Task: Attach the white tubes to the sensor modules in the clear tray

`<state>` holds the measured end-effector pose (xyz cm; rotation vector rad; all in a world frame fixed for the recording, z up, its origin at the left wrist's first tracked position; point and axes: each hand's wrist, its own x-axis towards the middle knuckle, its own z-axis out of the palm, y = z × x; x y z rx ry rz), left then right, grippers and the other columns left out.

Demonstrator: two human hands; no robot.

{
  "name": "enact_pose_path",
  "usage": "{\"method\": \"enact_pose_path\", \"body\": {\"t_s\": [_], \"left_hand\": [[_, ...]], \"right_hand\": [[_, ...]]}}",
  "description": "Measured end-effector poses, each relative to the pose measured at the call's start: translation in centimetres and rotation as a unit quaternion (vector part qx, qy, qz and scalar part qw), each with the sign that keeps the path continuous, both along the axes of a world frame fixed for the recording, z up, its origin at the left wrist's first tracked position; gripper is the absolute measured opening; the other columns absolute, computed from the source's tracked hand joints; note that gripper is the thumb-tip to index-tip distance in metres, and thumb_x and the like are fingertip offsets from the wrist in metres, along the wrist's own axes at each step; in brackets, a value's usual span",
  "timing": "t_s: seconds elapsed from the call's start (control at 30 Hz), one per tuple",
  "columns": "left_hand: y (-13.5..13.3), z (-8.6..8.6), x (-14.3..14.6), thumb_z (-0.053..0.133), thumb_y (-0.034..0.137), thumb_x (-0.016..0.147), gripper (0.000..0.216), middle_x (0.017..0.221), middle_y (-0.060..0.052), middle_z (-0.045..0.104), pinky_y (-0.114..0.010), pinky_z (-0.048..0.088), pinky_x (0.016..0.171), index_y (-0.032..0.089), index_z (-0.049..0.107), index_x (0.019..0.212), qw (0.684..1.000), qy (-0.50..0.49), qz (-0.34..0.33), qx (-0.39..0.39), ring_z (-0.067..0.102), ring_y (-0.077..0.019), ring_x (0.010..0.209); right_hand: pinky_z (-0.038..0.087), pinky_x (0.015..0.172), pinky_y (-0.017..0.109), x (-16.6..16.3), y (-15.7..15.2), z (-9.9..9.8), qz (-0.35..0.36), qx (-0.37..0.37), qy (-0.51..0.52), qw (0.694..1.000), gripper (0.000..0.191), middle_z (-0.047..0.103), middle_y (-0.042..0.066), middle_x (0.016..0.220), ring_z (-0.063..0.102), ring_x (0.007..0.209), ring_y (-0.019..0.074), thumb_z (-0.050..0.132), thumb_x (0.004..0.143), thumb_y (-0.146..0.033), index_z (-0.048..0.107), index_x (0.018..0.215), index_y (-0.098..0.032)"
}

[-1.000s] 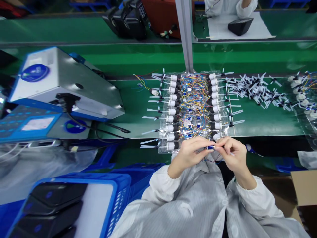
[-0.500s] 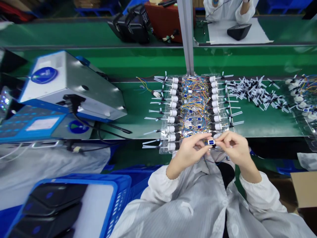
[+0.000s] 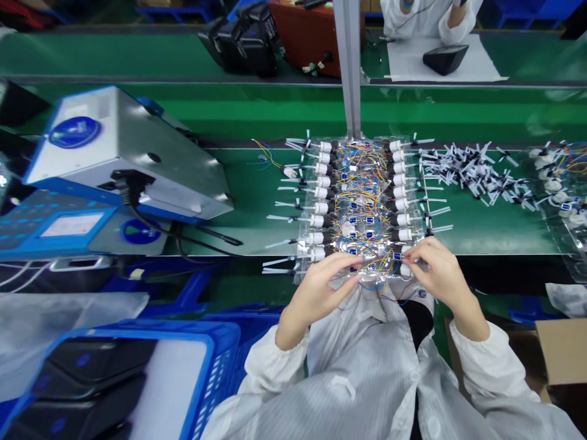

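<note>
A clear plastic tray (image 3: 300, 235) lies in front of me, with white cylindrical parts with black ends (image 3: 320, 221) along both sides and tangled coloured wires (image 3: 367, 153) down its middle. Over its near left corner is my left hand (image 3: 323, 287), fingers stretched and thumb apart, with nothing visible in it. At the near right corner my right hand (image 3: 433, 269) has its fingertips pinched at the right end of a small blue-and-white part (image 3: 398, 256). That part lies level among the wires. Similar blue pieces (image 3: 369, 234) sit further up the tray.
Many pale strips with black ends (image 3: 477, 171) lie heaped right of the tray, before another loaded tray (image 3: 568, 214). A metal-cased machine (image 3: 174, 165) stands left. A blue crate (image 3: 202, 366) with black devices is lower left. Across the bench, a person's hands (image 3: 454, 13) are visible.
My hands have moved apart, the left one to the left and down. The small blue-and-white part has gone from between both hands to the tray's near right end, beside my right fingertips.
</note>
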<state>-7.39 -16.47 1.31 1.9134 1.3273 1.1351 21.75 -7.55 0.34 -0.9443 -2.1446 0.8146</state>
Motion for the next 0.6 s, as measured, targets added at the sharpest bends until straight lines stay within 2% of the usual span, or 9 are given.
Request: {"method": "enact_pose_path", "body": {"t_s": [0.07,0.1,0.13,0.2,0.27,0.33,0.43,0.5,0.6], "left_hand": [[-0.3,0.3,-0.3,0.070,0.016,0.094,0.031,0.110,-0.010,0.078,-0.036,0.061,0.093,0.020,0.070,0.125,1.000,0.000,0.002,0.014,0.074,-0.0203,0.103],[-0.4,0.4,-0.4,0.070,0.016,0.094,0.028,0.109,-0.010,0.078,-0.035,0.061,0.091,0.020,0.071,0.122,1.000,-0.003,0.008,0.023,0.074,-0.0201,0.102],[-0.5,0.6,-0.3,0.070,0.016,0.094,0.027,0.108,-0.009,0.078,-0.034,0.061,0.089,0.020,0.071,0.121,0.999,-0.006,0.012,0.033,0.074,-0.0200,0.100],[-0.5,0.8,0.5,0.070,0.015,0.093,0.028,0.104,-0.008,0.078,-0.035,0.061,0.087,0.021,0.071,0.120,0.998,-0.015,0.006,0.057,0.074,-0.0197,0.097],[0.0,1.1,2.1,0.069,0.015,0.093,0.030,0.108,-0.009,0.078,-0.039,0.061,0.093,0.022,0.069,0.123,0.996,-0.016,-0.028,0.082,0.073,-0.0210,0.103],[0.7,1.3,4.2,0.070,0.020,0.094,0.034,0.124,-0.012,0.075,-0.047,0.057,0.105,0.022,0.066,0.128,0.993,0.010,-0.068,0.095,0.068,-0.0262,0.123],[1.5,1.2,7.0,0.072,0.033,0.094,0.052,0.155,-0.020,0.054,-0.057,0.047,0.117,0.018,0.057,0.141,0.985,0.118,-0.107,0.064,0.046,-0.0360,0.150],[1.7,1.1,8.3,0.073,0.038,0.093,0.061,0.162,-0.022,0.044,-0.058,0.043,0.119,0.017,0.052,0.146,0.972,0.192,-0.133,0.031,0.039,-0.0384,0.154],[1.2,1.1,9.3,0.073,0.044,0.092,0.065,0.163,-0.022,0.043,-0.056,0.039,0.123,0.017,0.052,0.147,0.954,0.254,-0.158,0.018,0.038,-0.0379,0.155]], "right_hand": [[0.057,0.096,0.050,0.7,-0.1,0.3,0.006,-0.001,0.031,1.000,0.023,0.077,0.008,0.109,0.069,0.109,0.0291,0.082,0.084,-0.025,0.073,0.105,-0.027],[0.057,0.097,0.050,1.2,-0.1,0.2,-0.033,0.000,0.074,0.997,0.026,0.076,0.009,0.111,0.069,0.110,0.0291,0.083,0.084,-0.027,0.072,0.108,-0.026],[0.058,0.096,0.048,1.7,0.1,-0.2,-0.101,0.001,0.127,0.987,0.026,0.074,0.009,0.109,0.069,0.107,0.0277,0.082,0.085,-0.029,0.071,0.108,-0.025],[0.060,0.084,0.040,2.5,0.8,-1.4,-0.256,-0.014,0.225,0.940,0.024,0.070,0.007,0.103,0.070,0.091,0.0212,0.079,0.088,-0.031,0.068,0.107,-0.023],[0.058,0.069,0.032,2.8,1.9,-2.9,-0.329,-0.075,0.285,0.897,0.032,0.068,0.005,0.102,0.066,0.074,0.0144,0.080,0.086,-0.033,0.064,0.113,-0.023],[0.055,0.060,0.028,2.5,2.9,-3.8,-0.296,-0.167,0.321,0.884,0.040,0.067,0.003,0.100,0.062,0.065,0.0113,0.083,0.083,-0.036,0.063,0.115,-0.024],[0.052,0.055,0.027,1.2,3.3,-3.1,-0.223,-0.240,0.334,0.884,0.027,0.064,-0.001,0.081,0.061,0.060,0.0117,0.083,0.081,-0.034,0.065,0.097,-0.021],[0.054,0.054,0.028,0.3,3.0,-1.4,-0.201,-0.202,0.350,0.892,0.023,0.062,-0.001,0.078,0.061,0.059,0.0121,0.083,0.082,-0.032,0.063,0.085,-0.022],[0.056,0.054,0.032,-0.8,2.9,2.2,-0.165,-0.104,0.384,0.902,0.020,0.063,0.000,0.084,0.064,0.063,0.0144,0.085,0.082,-0.030,0.066,0.082,-0.024]]}}
